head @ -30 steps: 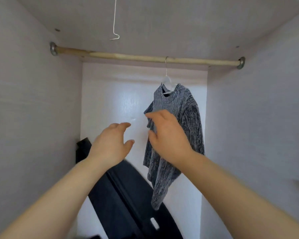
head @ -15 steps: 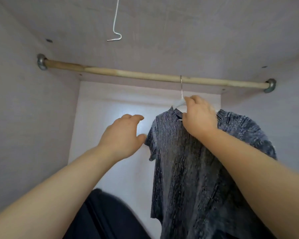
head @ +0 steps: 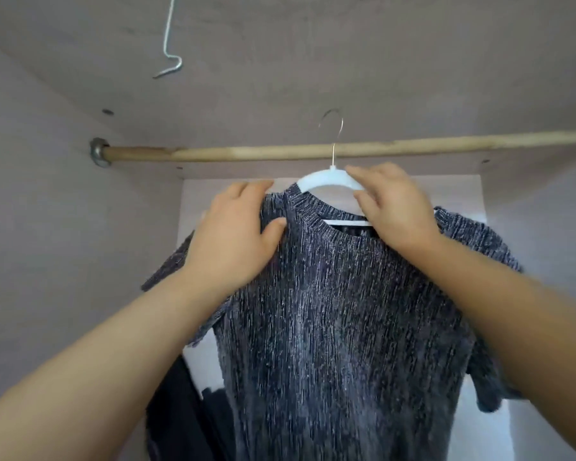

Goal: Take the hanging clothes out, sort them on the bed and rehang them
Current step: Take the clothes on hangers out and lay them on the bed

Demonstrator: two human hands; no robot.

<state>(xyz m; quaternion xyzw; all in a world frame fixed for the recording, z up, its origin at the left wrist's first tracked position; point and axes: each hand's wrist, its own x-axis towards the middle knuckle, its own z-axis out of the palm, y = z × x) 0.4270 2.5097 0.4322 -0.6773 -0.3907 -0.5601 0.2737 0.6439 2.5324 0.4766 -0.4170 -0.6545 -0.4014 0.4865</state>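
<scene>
At the wooden rod [head: 246, 154], gripping white hanger [head: 326, 179] with right hand [head: 396, 211]. Pinching shoulder of grey sweater [head: 340, 311] with left hand [head: 233, 237].

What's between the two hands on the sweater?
In the head view, the white hanger and the sweater's ribbed collar lie between the left hand and right hand.

Knit sweater [head: 340, 311] showing ribbed marled cloth; hanger [head: 326, 181] looking smooth plastic, hook [head: 338, 134] gleaming metal; rod [head: 230, 154] showing matt bare wood

One sweater [head: 340, 311], one plastic hanger [head: 326, 179], one rail [head: 246, 153]
</scene>
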